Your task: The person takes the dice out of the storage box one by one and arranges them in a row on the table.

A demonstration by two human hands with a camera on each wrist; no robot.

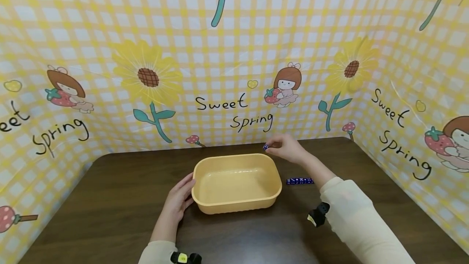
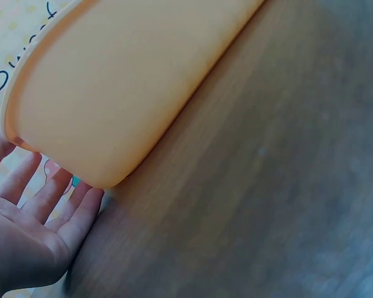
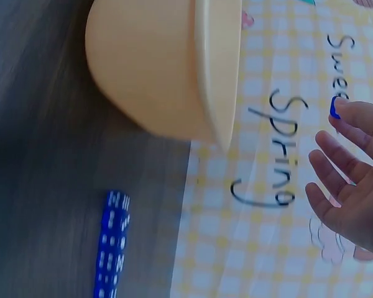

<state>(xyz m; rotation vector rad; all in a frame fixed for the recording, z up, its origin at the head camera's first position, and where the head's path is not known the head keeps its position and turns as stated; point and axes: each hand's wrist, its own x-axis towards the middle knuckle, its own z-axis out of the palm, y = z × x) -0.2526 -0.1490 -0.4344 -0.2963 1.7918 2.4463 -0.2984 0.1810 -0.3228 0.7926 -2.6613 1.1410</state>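
Observation:
A yellow plastic basin [image 1: 238,206] stands on the table, and no objects show inside it. My left hand [image 1: 178,199] rests against its left end; in the left wrist view the fingers [image 2: 46,192] are fairly straight along the wall. My right hand [image 1: 287,148] is raised above the basin's far right corner. Between thumb and forefinger it pinches a small blue die [image 1: 265,147] with white dots, while its other fingers [image 3: 336,158] spread loosely. A row of blue dice [image 1: 299,181] lies on the table to the right of the basin, below the right forearm.
The dark brown wooden table [image 1: 121,199] carries the basin and the dice. A yellow-and-white checked cloth [image 1: 220,64] with flowers and lettering hangs behind the table and along both sides. Black wrist cameras [image 1: 318,214] sit on both sleeves.

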